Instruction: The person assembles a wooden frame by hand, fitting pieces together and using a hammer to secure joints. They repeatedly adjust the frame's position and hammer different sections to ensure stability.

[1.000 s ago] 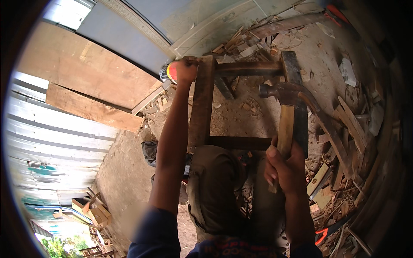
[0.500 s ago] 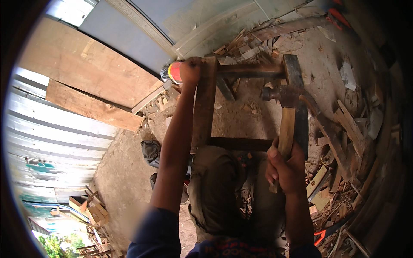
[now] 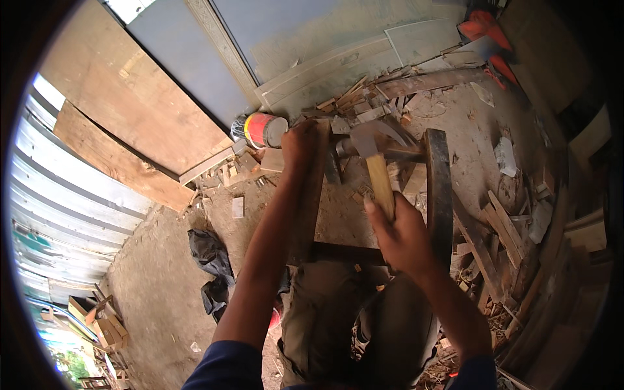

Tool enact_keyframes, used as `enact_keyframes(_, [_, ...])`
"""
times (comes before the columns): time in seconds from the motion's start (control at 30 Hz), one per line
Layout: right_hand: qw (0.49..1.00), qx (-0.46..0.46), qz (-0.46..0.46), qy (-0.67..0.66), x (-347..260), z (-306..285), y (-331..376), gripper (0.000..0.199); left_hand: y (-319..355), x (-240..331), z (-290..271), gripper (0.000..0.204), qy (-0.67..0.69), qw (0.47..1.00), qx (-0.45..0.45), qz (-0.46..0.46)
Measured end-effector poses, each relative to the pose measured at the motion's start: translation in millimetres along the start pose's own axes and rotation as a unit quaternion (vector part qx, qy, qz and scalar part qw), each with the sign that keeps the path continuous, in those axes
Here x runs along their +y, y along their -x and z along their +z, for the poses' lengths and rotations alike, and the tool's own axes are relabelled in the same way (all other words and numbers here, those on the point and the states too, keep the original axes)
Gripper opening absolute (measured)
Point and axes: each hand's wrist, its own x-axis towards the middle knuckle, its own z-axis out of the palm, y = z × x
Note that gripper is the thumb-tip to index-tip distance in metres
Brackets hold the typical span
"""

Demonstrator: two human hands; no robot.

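Observation:
A dark wooden frame (image 3: 440,195) with two long side pieces joined by crosspieces stands before me, against my knees. My left hand (image 3: 299,148) is closed round the far end of its left side piece. Wrapped round the yellowish wooden handle of a claw hammer (image 3: 381,185), my right hand (image 3: 404,235) holds the tool above the frame's opening. The hammer's metal head is over the far crosspiece, its striking face toward the left side piece and its claw toward the right one. Whether the face touches the wood I cannot tell.
A red and black can (image 3: 265,130) lies beyond my left hand. Wood scraps (image 3: 504,224) are heaped along the right and the far wall. Black plastic (image 3: 211,253) lies on the floor at left. Plywood sheets (image 3: 140,97) lean against the wall at far left.
The hammer has swung left, from beside the right side piece to near the left one. My left hand keeps its hold on the frame. The whole view has shifted.

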Motion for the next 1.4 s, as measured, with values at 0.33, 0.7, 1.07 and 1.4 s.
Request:
enact_keyframes(0.33, [0.982,0.000,-0.100,0.159,17.0,51.7,-120.8,0.049,0.8,6.4,-6.4,0.021,0.026,0.998,-0.018,-0.057])
enact_keyframes(0.7, [0.975,-0.041,-0.034,0.214,3.6,59.7,-141.9,0.046,3.6,5.7,-11.9,0.019,0.042,0.996,-0.025,-0.079])
enact_keyframes(1.07, [0.961,-0.066,-0.053,0.262,10.4,61.6,-153.5,0.039,4.2,-0.4,-7.2,0.019,0.034,0.997,-0.015,-0.073])
enact_keyframes(1.4, [0.968,-0.028,-0.057,0.244,11.8,66.7,-156.3,0.037,5.3,-1.6,-8.5,0.019,0.040,0.997,-0.004,-0.072])
